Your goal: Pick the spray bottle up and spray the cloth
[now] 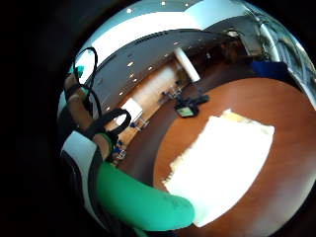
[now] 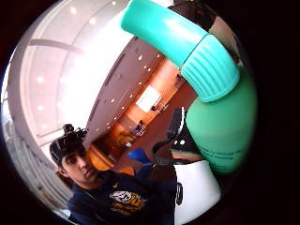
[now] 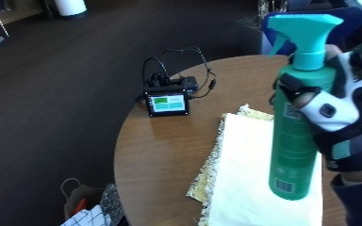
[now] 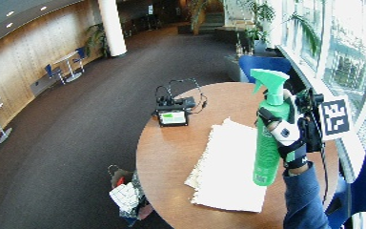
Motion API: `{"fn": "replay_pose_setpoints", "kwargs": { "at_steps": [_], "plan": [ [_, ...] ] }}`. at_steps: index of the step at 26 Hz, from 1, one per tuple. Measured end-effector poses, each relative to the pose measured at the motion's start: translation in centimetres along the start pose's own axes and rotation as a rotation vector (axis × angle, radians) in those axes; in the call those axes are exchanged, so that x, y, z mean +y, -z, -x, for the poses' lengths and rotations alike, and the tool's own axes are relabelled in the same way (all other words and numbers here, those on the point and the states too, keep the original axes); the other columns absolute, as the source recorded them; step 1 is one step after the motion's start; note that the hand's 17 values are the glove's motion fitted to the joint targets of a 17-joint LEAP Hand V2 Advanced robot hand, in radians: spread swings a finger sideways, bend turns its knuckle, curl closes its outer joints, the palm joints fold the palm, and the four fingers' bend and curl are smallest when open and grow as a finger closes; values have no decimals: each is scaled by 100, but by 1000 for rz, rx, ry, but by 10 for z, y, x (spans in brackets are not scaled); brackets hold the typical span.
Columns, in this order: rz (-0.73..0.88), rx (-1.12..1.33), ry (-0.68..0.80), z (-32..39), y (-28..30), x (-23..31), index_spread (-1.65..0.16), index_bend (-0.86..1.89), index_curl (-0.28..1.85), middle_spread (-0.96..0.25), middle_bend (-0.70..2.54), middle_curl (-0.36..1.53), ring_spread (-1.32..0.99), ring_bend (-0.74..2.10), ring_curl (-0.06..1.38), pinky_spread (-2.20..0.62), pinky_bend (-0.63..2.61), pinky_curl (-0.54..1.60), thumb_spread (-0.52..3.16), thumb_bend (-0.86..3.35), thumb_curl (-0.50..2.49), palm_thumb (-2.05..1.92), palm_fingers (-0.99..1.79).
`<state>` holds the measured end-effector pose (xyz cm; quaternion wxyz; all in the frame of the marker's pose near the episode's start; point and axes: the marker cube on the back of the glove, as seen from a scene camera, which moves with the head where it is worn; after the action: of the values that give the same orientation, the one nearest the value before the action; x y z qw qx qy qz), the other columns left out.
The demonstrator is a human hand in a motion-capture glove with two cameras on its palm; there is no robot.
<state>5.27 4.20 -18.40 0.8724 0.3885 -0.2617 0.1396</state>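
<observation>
Surface (image 3: 162, 141): a round wooden top; it carries the cloth and a small screen unit.
Cloth (image 3: 256, 174): pale yellow, spread flat on the surface, its frayed edge toward the open wood. It lies under and just beside the raised bottle; no wet patch can be made out on it.
Bottle (image 3: 297, 127): green, tall, with a teal trigger head. It is upright and lifted off the surface, its base above the cloth's far edge. The nozzle faces sideways, out over the surface, not down at the cloth.
Right hand (image 3: 341, 122): the fingers are wrapped round the bottle's upper body, just under the collar. Whether one of them reaches the trigger cannot be told.
Screen (image 3: 167, 102): a small lit display with looped cables, standing on the surface well apart from the cloth, on the side the nozzle faces.
Stage: lifting looks done; aiming and spraying appear to remain.
Risk, aim: squeezed at this angle, the mist would likely pass over the cloth and drift toward the screen and bare wood. Tipping the nozzle down first would avoid that.
Risk, grip: the hold sits below the collar, so reaching for the trigger may mean shifting the fingers, and the bottle could slip or tilt.
</observation>
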Motion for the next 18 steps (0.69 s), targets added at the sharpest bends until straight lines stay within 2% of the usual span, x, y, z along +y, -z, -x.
{"fn": "replay_pose_setpoints", "kwargs": {
  "at_steps": [8, 18],
  "plan": [
    [17, -97, 57, -6, -85, -3, -27, 8, 21, -15, 43, 52, -21, 78, 44, -28, 66, 39, 81, -2, 61, 83, 116],
    [-60, -44, -146, -113, -68, 3, -30, 8, 21, -14, 38, 50, -20, 62, 40, -22, 61, 38, 97, -1, 56, 86, 106]
  ]
}}
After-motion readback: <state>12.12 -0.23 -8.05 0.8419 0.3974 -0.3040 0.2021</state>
